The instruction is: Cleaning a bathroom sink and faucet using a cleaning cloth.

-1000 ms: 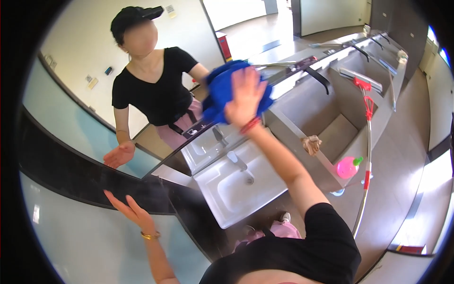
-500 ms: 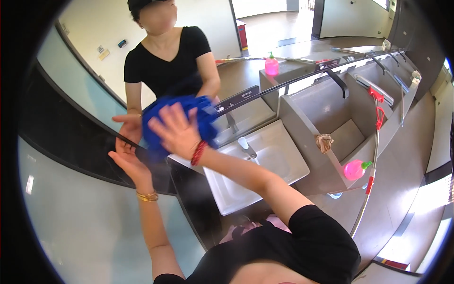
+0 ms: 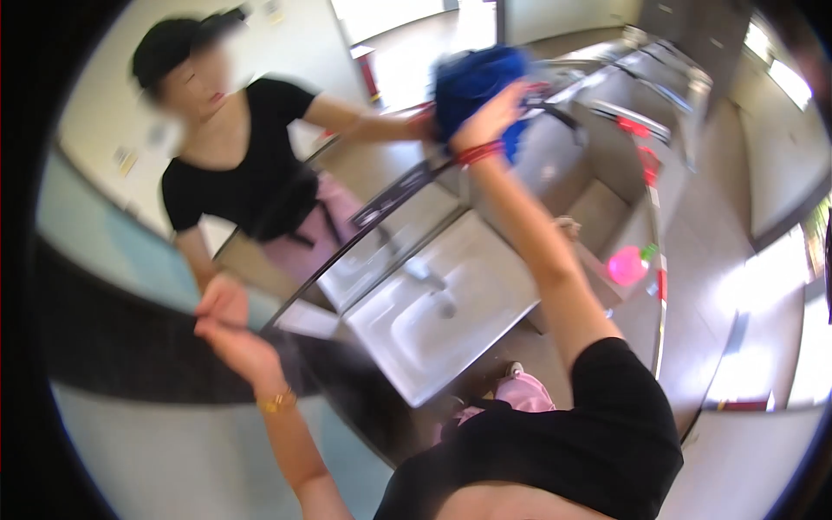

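My right hand (image 3: 492, 121), with a red bracelet, presses a bunched blue cloth (image 3: 475, 82) against the large mirror (image 3: 338, 165) above the basins. The cloth's edges and my fingers are blurred, and its reflection runs into it. At the lower left, my left hand (image 3: 243, 351), under a gold bracelet, holds nothing. Its fingers stretch toward the mirror's lower left edge beside the black panel and meet their reflection. A white sink (image 3: 407, 355) with a faucet (image 3: 425, 270) lies between my arms.
Right of the sink, a grey trough (image 3: 589, 217) has a pink bottle (image 3: 628, 266) with a green top on its ledge. A red and white pole (image 3: 656, 217) of a squeegee leans there. A dark panel (image 3: 130, 334) runs along the left.
My right hand has swept the blue cloth across the mirror to the right and farther up. My left hand stays near the mirror's left edge. The view has shifted.
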`<action>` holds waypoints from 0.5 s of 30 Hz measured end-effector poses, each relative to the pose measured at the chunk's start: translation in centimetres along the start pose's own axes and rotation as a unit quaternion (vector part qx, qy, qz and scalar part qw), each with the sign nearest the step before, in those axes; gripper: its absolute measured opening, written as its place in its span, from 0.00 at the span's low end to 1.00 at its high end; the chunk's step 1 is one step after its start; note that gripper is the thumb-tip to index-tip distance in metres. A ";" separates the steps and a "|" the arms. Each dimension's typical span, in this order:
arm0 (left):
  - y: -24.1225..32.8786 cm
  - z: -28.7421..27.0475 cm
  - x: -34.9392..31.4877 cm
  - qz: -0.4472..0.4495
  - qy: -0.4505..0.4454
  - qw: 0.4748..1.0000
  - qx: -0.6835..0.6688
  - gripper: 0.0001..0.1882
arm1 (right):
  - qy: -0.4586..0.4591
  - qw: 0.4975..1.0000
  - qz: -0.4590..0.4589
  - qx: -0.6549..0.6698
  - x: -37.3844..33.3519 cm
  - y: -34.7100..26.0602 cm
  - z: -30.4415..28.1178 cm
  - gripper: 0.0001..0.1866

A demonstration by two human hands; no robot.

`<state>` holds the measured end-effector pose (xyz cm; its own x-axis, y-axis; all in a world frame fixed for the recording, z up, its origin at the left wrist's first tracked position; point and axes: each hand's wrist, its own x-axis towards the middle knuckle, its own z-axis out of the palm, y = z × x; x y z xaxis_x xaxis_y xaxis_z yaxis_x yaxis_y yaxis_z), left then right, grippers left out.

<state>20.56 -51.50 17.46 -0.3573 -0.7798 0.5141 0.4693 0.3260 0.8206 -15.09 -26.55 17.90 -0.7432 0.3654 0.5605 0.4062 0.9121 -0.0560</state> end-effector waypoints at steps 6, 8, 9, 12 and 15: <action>1.2 2.5 -0.8 0.047 0.194 0.976 0.089 0.42 | 0.097 0.663 -0.418 0.614 -8.7 3.0 -3.3 0.37; 1.2 3.1 -1.1 0.064 0.198 0.971 0.118 0.42 | 0.135 0.670 -0.473 0.556 -5.2 4.0 -1.0 0.34; 1.7 3.9 -1.5 0.072 0.202 0.969 0.125 0.42 | 0.145 0.665 -0.485 0.550 -2.4 5.1 0.0 0.35; 1.4 3.3 -1.9 0.056 0.206 0.971 0.105 0.37 | 0.150 0.722 -0.335 0.587 7.3 8.1 3.6 0.36; 2.3 1.6 -1.8 0.059 0.213 0.970 0.101 0.36 | 0.193 0.748 -0.199 0.603 17.1 8.3 10.3 0.38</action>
<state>20.97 -48.49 18.82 0.0747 -0.8669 0.4929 0.3037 0.4906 0.8168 -29.91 -10.81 18.50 -0.3735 0.1523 0.9150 -0.7545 0.5239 -0.3952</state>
